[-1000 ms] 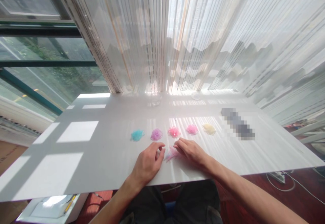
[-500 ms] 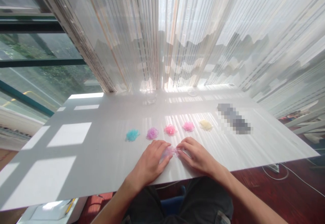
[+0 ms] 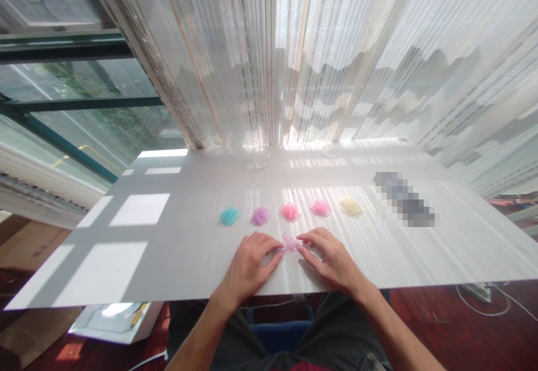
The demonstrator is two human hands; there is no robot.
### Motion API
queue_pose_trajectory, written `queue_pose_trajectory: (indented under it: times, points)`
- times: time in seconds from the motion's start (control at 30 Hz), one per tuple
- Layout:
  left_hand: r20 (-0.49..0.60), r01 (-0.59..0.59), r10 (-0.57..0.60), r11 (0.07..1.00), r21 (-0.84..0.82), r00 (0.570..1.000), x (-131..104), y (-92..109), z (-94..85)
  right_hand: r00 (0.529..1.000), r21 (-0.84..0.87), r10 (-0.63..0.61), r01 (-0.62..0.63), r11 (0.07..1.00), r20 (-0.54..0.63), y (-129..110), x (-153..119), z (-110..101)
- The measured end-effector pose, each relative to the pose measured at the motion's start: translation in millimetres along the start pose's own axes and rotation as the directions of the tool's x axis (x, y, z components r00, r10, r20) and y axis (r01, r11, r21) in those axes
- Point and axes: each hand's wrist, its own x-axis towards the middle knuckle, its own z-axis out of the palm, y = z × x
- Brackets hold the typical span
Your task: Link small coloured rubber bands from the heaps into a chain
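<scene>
A small heap of pale pink, thin rubber bands (image 3: 290, 242) lies on the white table near its front edge. My left hand (image 3: 254, 260) rests at the heap's left side, thumb and index fingertips closed on its edge. From the right, my right hand (image 3: 330, 259) pinches the other edge with bent thumb and fingers. Beyond my hands is a row of similar tangled heaps: turquoise bands (image 3: 229, 217), purple bands (image 3: 261, 216), coral-red bands (image 3: 290, 212), pink bands (image 3: 321, 208) and pale yellow bands (image 3: 351, 207).
A clear round container (image 3: 261, 157) and a clear shallow dish (image 3: 330, 151) stand at the back of the table (image 3: 189, 270). A pixelated dark object (image 3: 406, 198) lies on the right. String curtains (image 3: 235, 68) hang behind; a white box (image 3: 115, 321) sits below left.
The view has shifted, so the table's contents appear slightly farther right. My fingers have drawn apart a little, showing more of the pale pink heap between them.
</scene>
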Motion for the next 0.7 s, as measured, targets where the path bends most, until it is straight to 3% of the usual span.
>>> queue_pose_trajectory:
  times: [0.47, 0.7]
  points:
    - [-0.071, -0.013, 0.008, 0.997, -0.074, 0.997, 7.0, 12.0, 9.0, 0.998, -0.064, -0.067, 0.068, 0.996, 0.021, -5.6, 0.9, 0.0]
    - [-0.175, 0.07, -0.094, 0.988, -0.139, 0.98, 4.9, 8.2, 10.5, 0.999, -0.084, -0.052, 0.053, 0.995, 0.014, -4.5, 1.9, 1.2]
